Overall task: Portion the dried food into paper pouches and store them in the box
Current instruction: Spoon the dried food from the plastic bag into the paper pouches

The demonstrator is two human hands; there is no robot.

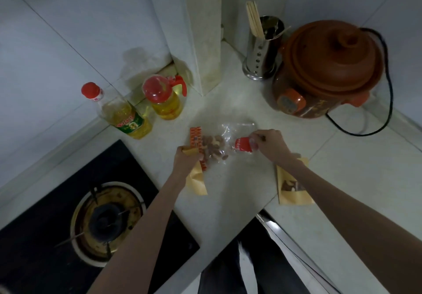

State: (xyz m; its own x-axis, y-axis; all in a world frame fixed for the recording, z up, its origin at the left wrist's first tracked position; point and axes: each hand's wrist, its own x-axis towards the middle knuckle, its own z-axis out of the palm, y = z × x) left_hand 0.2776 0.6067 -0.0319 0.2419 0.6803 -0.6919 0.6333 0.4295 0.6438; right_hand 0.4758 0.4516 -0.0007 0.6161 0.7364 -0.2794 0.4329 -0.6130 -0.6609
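On the pale counter (228, 191), with the brown clay cooker (328, 70) as landmark at the far right, the black stove (45, 236) lies well to its near left. Two oil bottles (127, 115) stand left of the cooker against the wall, and a steel holder (262, 49) with chopsticks sits just beside it on the left.

Near of the cooker and left of it lies the clear bag (223, 143) of dried food, its nuts heaped toward the orange-striped end. It looks light, limp and slippery; the loose film would slide, so the printed ends seem the surest places to grasp. The left hand (186, 159) curls round the mouth of a paper pouch (196, 181), which should be light and stiff enough to stay open if pinched by its rim. The right hand (270, 144) pinches the bag's red end. A second pouch (294, 188), nuts showing in its window, lies directly near of the cooker, partly under the right forearm. No box is in view.
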